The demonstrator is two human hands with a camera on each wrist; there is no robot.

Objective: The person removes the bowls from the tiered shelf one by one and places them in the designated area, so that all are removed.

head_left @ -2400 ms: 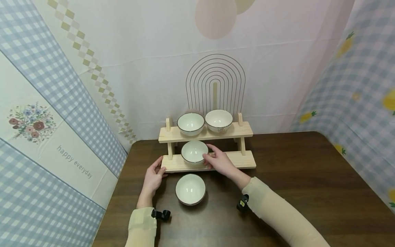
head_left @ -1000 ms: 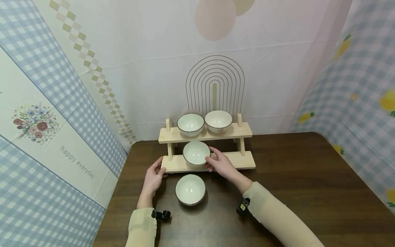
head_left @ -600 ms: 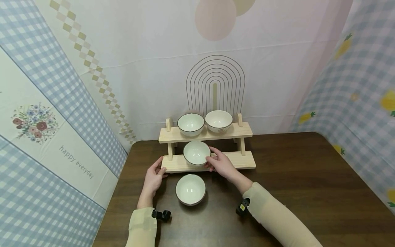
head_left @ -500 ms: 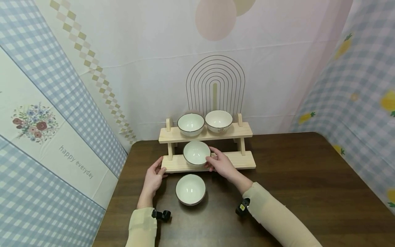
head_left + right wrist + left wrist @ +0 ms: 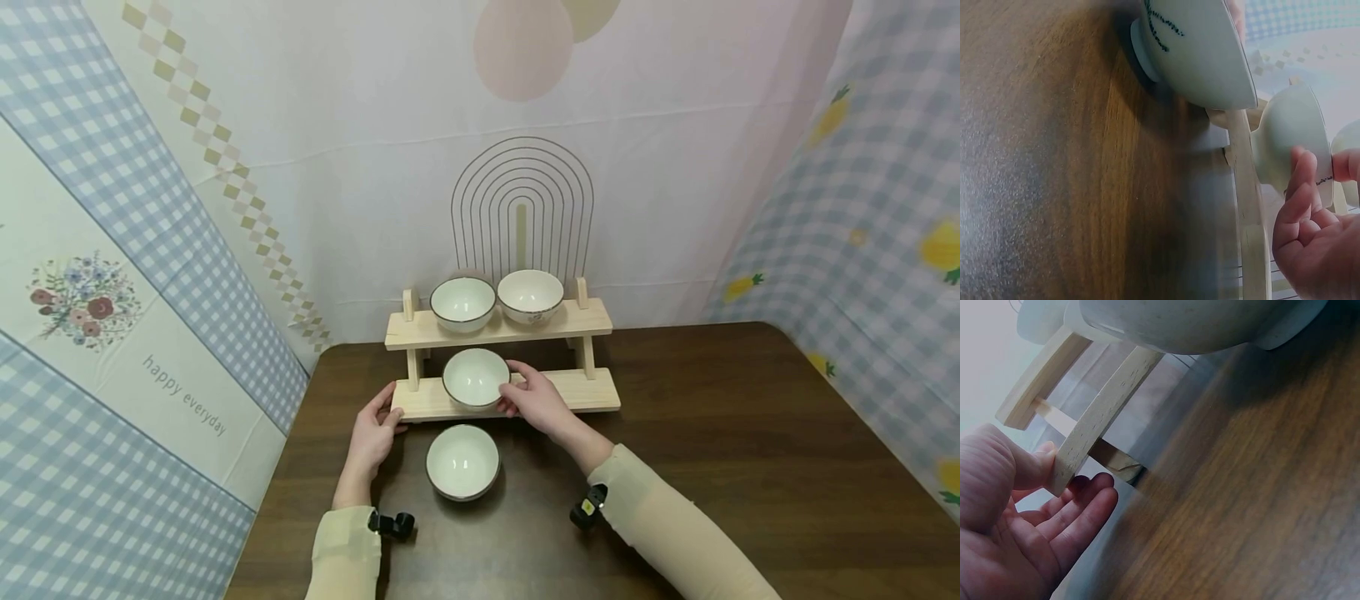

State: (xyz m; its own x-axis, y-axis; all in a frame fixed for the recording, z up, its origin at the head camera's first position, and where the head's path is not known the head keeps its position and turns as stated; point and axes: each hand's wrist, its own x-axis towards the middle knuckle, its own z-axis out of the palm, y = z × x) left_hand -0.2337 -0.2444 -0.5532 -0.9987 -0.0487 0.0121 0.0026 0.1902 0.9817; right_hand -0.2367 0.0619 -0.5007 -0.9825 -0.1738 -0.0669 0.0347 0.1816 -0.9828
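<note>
My left hand (image 5: 372, 429) grips the left end of the lower board of a two-tier wooden rack (image 5: 577, 392); in the left wrist view its thumb (image 5: 1032, 465) lies on top and fingers sit beneath. With my right hand (image 5: 536, 400) I hold the right side of a white dark-rimmed bowl (image 5: 476, 377) at the lower tier. The right wrist view shows that bowl (image 5: 1294, 134) between thumb and fingers, its foot at the board. Another matching bowl (image 5: 462, 461) stands on the table in front of the rack.
Two more bowls, a left one (image 5: 462, 302) and a right one (image 5: 530, 293), sit side by side on the upper tier. The brown wooden table (image 5: 712, 450) extends to both sides. A patterned cloth (image 5: 360, 167) hangs right behind the rack.
Held in my right hand, the bowl first shifted slightly right along the lower tier, then came a little toward me. My left hand stays on the rack's end.
</note>
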